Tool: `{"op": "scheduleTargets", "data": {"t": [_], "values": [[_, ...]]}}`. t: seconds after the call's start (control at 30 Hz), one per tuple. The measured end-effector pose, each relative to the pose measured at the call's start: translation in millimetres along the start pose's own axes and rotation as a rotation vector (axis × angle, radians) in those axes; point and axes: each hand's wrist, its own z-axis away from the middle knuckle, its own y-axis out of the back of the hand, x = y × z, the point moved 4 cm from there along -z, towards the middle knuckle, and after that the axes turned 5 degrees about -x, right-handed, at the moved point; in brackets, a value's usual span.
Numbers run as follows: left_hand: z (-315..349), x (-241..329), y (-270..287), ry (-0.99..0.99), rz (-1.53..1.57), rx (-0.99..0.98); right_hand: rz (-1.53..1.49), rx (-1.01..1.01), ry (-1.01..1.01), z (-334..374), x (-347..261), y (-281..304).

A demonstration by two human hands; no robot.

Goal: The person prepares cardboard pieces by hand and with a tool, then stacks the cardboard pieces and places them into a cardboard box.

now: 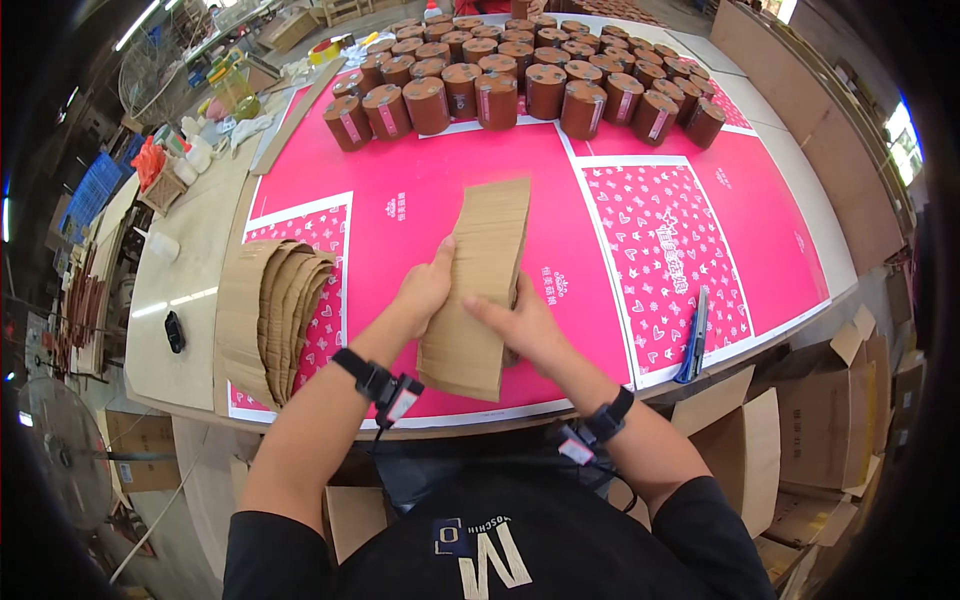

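A creased piece of brown corrugated cardboard [475, 260] stands tilted in front of me, above the pink printed sheet on the table. My left hand [428, 290] grips its left edge, thumb pointing up along it. My right hand [520, 318] holds the right side, its thumb pressed on the front face and its fingers behind. Something dark brown shows a little under the right hand, but the cardboard hides most of it. To the left lies a stack of curved cardboard pieces [280, 310], nested in one another.
Several reddish-brown cylinders [497, 102] crowd the table's far side. Pink printed sheets [400, 165] cover the tabletop. A blue utility knife [694, 340] lies near the right front edge, with open cardboard boxes [740, 450] below. A small black object [175, 331] rests at left.
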Motion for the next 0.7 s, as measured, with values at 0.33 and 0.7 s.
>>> {"op": "scheduleTargets", "data": {"t": [0.33, 0.7], "values": [[51.8, 43.0, 7.6, -0.361, 0.795, -0.397, 0.365, -0.106, 0.458, 55.0, -85.3, 19.1], [56.6, 19.4, 16.6, -0.55, -0.499, 0.156, 0.775, -0.314, -0.172, 44.6, -102.9, -1.4]]}}
